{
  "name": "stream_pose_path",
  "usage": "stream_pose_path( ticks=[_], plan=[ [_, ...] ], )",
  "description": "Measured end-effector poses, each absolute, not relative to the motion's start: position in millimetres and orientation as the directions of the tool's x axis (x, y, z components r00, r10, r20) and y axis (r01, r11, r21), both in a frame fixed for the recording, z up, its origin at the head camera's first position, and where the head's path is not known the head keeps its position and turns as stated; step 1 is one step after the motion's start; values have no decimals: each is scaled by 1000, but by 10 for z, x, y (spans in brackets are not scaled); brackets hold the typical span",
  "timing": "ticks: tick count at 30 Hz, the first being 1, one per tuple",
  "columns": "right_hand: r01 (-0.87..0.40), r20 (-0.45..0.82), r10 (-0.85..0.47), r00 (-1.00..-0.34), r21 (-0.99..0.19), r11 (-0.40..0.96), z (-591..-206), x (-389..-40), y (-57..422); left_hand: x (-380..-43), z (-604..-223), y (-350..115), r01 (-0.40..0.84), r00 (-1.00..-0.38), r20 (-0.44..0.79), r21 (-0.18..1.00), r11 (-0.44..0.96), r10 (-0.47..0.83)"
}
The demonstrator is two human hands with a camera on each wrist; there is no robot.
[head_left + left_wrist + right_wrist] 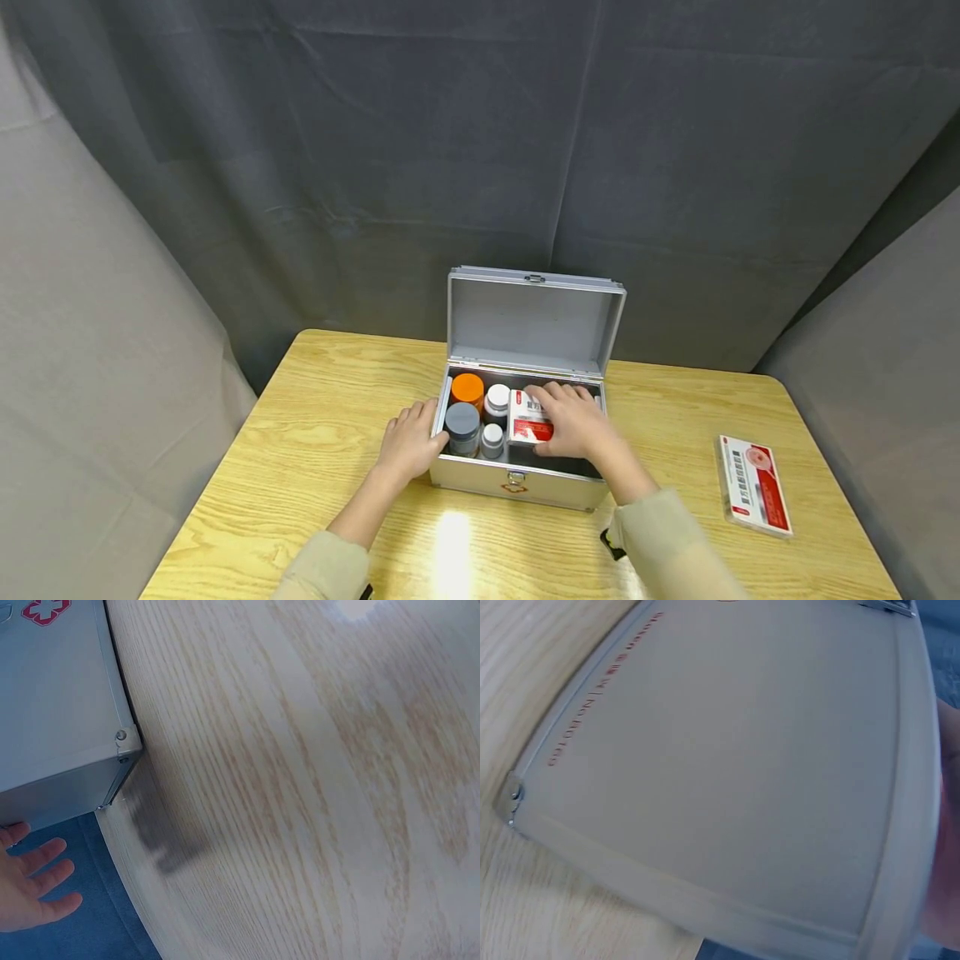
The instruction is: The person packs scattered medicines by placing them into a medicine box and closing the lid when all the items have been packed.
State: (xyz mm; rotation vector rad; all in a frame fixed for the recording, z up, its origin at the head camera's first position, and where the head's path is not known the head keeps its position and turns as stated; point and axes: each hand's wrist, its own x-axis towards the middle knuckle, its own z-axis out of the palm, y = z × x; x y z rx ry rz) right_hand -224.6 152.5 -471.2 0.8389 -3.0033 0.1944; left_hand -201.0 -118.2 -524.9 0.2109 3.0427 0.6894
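Observation:
A silver first-aid case (pixel 480 482) stands on the table with its lid (pixel 528 321) raised. Inside its left half are an orange-capped bottle (pixel 468 388), a grey-capped jar (pixel 462 421) and two white-capped bottles (pixel 498 398). My right hand (pixel 573 423) reaches into the case and grips a white and red medicine box (pixel 527 418), thumb at its near edge and fingers over the far part. The right part of the medicine box is hidden under the hand. My left hand (pixel 410 439) rests against the case's left side, fingers extended; the left wrist view shows these fingers (pixel 52 877) spread.
A second white and red medicine box (pixel 753 485) lies flat at the table's right side. Dark cloth (pixel 375 167) hangs behind the wooden table (pixel 352 375), and pale cloth hangs at both sides. The raised lid forms a wall at the back of the case.

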Motion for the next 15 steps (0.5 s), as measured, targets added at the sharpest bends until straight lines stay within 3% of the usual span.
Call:
stream_pose_path(
  ticks=[15],
  plan=[
    [-460, -82, -460, -884, -22, 888, -4893, -2238, 1431, -2018, -5256, -1180, 124, -991, 11, 432, 893, 133]
  ],
)
